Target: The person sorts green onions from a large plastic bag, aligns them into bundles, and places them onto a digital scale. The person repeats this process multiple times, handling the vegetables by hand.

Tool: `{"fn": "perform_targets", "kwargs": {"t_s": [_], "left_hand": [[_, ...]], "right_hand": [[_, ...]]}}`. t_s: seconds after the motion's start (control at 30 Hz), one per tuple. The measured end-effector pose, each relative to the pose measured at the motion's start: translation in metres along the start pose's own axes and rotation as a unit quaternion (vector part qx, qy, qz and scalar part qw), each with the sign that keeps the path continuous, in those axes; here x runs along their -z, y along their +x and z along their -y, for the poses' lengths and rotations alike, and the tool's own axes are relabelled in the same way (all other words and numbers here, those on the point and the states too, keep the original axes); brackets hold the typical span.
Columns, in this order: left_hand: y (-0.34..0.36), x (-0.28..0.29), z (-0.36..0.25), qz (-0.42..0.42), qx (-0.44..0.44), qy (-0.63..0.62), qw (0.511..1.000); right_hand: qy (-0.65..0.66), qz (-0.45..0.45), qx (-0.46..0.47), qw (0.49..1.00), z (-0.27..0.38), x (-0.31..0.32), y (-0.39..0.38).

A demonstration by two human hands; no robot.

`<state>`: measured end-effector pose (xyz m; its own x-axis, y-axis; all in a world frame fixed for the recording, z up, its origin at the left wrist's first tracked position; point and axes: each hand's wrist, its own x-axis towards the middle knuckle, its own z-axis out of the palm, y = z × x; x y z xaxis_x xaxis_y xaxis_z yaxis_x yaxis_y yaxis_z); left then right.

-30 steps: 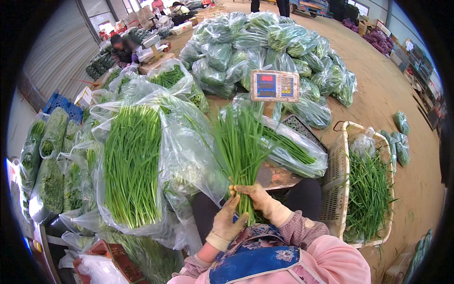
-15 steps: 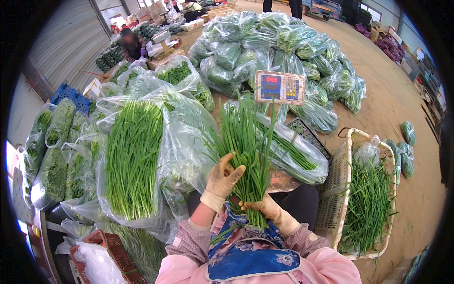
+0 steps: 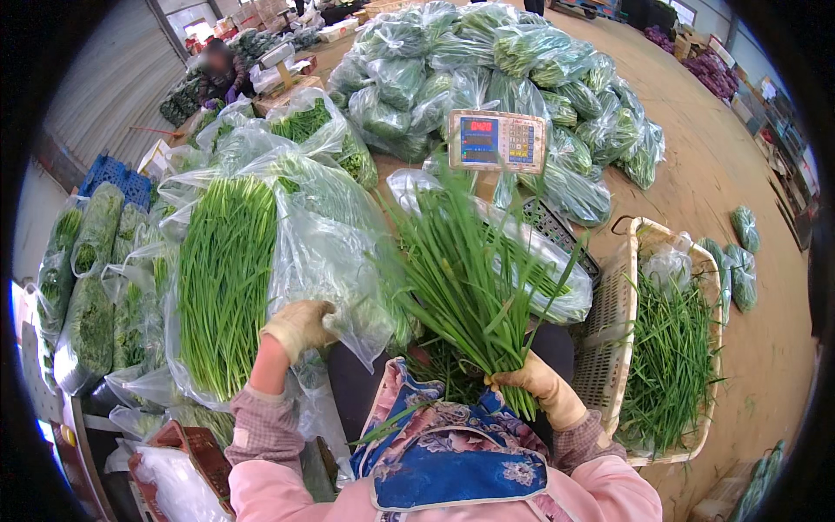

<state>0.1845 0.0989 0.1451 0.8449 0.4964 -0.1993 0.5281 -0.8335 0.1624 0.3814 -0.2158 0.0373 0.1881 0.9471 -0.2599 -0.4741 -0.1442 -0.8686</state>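
The right hand (image 3: 537, 383) grips a bunch of long green leaves (image 3: 474, 278) by its stems above the lap; the left hand (image 3: 298, 329) is at a clear plastic bag's (image 3: 326, 252) edge, its fingertips too hidden to tell whether they pinch it. Blurred leaf tips partly cover a bagged bundle (image 3: 568, 303) beyond.

Red lit digits stand in the top window of the blue display panel (image 3: 479, 153), at the left of the weighing scale's face (image 3: 503, 139); finer print beneath them and on the keypad (image 3: 522, 141), at the scale's right, is too small to read.
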Motion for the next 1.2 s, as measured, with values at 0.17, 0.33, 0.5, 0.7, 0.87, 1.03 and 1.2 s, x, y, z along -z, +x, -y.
{"fn": "perform_targets", "kwargs": {"t_s": [0.17,0.33,0.5,0.7,0.87,1.03,1.2], "left_hand": [[0.002,0.019,-0.063,-0.083,-0.091,-0.226,0.966],[0.055,-0.012,-0.079,-0.053,-0.04,-0.219,0.974],[0.078,-0.05,-0.067,0.012,-0.109,-0.296,0.949],[0.082,-0.066,-0.079,0.091,0.061,-0.423,0.9],[0.066,-0.081,-0.073,-0.204,0.002,-0.418,0.885],[0.029,-0.013,-0.016,-0.14,0.138,-0.424,0.884],[-0.017,-0.033,-0.025,0.294,-0.084,-0.225,0.925]], "right_hand": [[-0.057,0.046,-0.011,0.997,-0.01,0.003,0.013],[-0.066,0.045,-0.015,0.997,-0.007,-0.01,0.016],[-0.062,0.039,-0.021,0.997,-0.005,-0.013,0.012],[-0.056,0.039,-0.023,0.997,-0.015,-0.009,0.014],[-0.023,-0.01,-0.032,0.999,-0.011,-0.01,0.014],[0.007,-0.068,-0.031,0.997,-0.013,0.007,-0.003],[0.045,-0.059,-0.008,0.997,-0.011,0.003,0.004]]}}
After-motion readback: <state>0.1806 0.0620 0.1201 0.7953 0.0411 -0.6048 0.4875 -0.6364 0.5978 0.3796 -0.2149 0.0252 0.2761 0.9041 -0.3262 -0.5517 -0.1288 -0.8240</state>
